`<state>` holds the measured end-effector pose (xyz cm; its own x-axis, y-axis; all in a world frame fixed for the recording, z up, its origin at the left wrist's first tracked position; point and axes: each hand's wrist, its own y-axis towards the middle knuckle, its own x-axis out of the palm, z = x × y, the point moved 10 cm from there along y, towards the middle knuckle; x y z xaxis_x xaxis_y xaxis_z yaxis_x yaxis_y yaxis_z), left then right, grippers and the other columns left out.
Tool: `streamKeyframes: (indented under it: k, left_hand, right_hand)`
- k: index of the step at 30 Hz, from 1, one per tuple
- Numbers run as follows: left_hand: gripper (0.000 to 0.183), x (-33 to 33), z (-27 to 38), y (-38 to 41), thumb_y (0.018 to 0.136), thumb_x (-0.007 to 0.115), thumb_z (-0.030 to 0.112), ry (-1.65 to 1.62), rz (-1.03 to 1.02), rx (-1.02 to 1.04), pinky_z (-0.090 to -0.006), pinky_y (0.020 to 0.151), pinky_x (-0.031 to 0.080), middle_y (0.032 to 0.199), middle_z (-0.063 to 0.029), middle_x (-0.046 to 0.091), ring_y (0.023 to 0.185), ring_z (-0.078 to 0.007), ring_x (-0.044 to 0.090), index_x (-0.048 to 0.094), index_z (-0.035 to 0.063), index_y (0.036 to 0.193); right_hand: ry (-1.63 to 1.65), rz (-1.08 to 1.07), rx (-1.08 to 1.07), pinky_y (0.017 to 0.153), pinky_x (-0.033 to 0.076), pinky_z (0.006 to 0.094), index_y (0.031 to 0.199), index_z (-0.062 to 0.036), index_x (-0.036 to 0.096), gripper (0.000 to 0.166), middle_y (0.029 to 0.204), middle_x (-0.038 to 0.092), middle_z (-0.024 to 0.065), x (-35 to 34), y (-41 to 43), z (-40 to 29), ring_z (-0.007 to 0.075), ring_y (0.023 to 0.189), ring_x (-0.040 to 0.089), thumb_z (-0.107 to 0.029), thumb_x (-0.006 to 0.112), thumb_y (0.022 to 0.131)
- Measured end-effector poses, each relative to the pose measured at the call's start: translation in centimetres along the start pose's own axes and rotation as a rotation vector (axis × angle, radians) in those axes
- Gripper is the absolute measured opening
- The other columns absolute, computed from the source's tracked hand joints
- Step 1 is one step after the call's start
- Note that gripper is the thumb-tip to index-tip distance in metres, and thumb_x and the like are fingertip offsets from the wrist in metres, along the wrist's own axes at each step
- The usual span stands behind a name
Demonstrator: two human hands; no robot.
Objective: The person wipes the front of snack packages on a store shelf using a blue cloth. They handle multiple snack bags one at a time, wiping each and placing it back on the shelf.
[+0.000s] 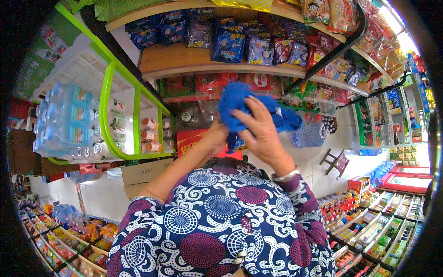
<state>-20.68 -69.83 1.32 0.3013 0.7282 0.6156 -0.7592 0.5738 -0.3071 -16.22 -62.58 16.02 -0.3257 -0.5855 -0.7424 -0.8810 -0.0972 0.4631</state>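
A crumpled blue cloth (238,100) is bunched up between my two hands, in front of the shelves. My right hand (259,126) lies over it with the fingers spread and bent onto the fabric. Against the lower left side of the cloth is my left hand (218,136), blurred, its fingers partly hidden. One end of the cloth trails to the right, past my right fingers. Above the cloth, small snack packets (228,43) stand in a row on a wooden shelf (176,64).
At left is a green-edged rack (107,104) with shrink-wrapped water bottles (69,121). Below the cloth are a red box (188,138) and a cardboard box (147,171). A small wooden stool (335,161) and large water jugs (308,133) stand on the floor at right. More stocked shelves line both sides.
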Motion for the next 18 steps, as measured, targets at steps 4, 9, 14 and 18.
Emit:
streamKeyframes:
  k: [4,9,14,18]
  left_hand:
    - [0.041,0.1,1.1,-0.7,0.085,0.062,0.02,-0.09,0.029,0.038,-0.0354,0.092,0.046,0.118,-0.0051,0.054,0.107,-0.0186,0.054,0.048,0.0113,0.122]
    - [0.037,-1.2,-0.2,-0.9,0.081,0.06,0.008,-0.037,0.018,-0.046,-0.0355,0.086,0.05,0.104,-0.009,0.062,0.095,-0.0203,0.061,0.05,0.0064,0.116]
    - [0.041,-3.9,-4.0,-2.7,0.08,0.062,0.013,0.031,0.025,-0.239,-0.0341,0.078,0.054,0.102,-0.012,0.062,0.087,-0.02,0.064,0.049,0.0009,0.116]
    - [0.046,-5.0,-4.0,-3.4,0.078,0.064,0.018,0.207,0.04,-0.264,-0.0326,0.077,0.054,0.102,-0.0117,0.061,0.087,-0.0187,0.062,0.048,0.0002,0.117]
  right_hand:
    - [-0.114,0.045,-0.058,0.094,0.037,0.0467,0.113,-0.0184,0.059,0.055,0.122,0.052,0.0118,0.5,1.4,0.5,0.0354,0.116,0.046,-0.003,0.063,0.061]
    - [-0.001,0.09,0.088,0.086,0.046,0.0401,0.113,-0.0112,0.058,0.048,0.112,0.056,0.016,1.3,-1.0,5.0,0.0362,0.104,0.053,0.001,0.06,0.066]
    - [0.288,-0.044,0.201,0.081,0.047,0.0355,0.106,-0.0021,0.06,0.031,0.095,0.062,0.0196,4.2,-3.7,8.0,0.0357,0.091,0.06,0.002,0.055,0.076]
    - [0.559,0.078,0.549,0.077,0.047,0.0293,0.106,-0.0008,0.06,0.026,0.093,0.064,0.0124,5.8,-6.8,13.2,0.0169,0.086,0.06,-0.003,0.059,0.08]
